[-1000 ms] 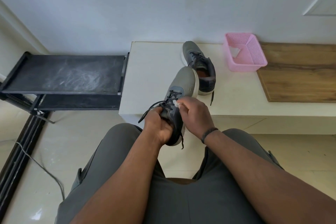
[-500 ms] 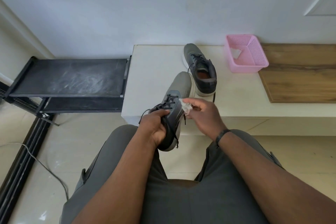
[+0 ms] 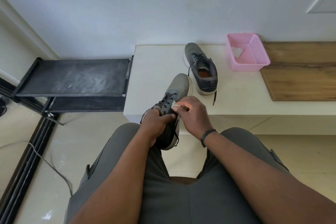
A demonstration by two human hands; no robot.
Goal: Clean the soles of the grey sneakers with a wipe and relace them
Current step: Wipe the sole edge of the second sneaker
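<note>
My left hand [image 3: 156, 123] grips a grey sneaker [image 3: 179, 87] around its heel and collar, toe pointing away over the edge of the white bench [image 3: 154, 71]. The sneaker's black laces hang loose. My right hand [image 3: 193, 114] pinches a small white wipe [image 3: 175, 104] against the sneaker's right side near the sole edge. The second grey sneaker [image 3: 201, 68] stands upright on the bench behind, toe toward the wall, one lace trailing toward the front edge.
A pink mesh basket [image 3: 258, 60] holding a white wipe sits at the back of the bench, beside a wooden board [image 3: 300, 71]. A dusty black shoe rack [image 3: 72, 78] stands to the left. A cable [image 3: 49, 163] runs across the floor at left.
My right hand with the wipe slid forward along the sneaker's side and back toward the heel. My left hand turned the shoe slightly. The camera shifted a little.
</note>
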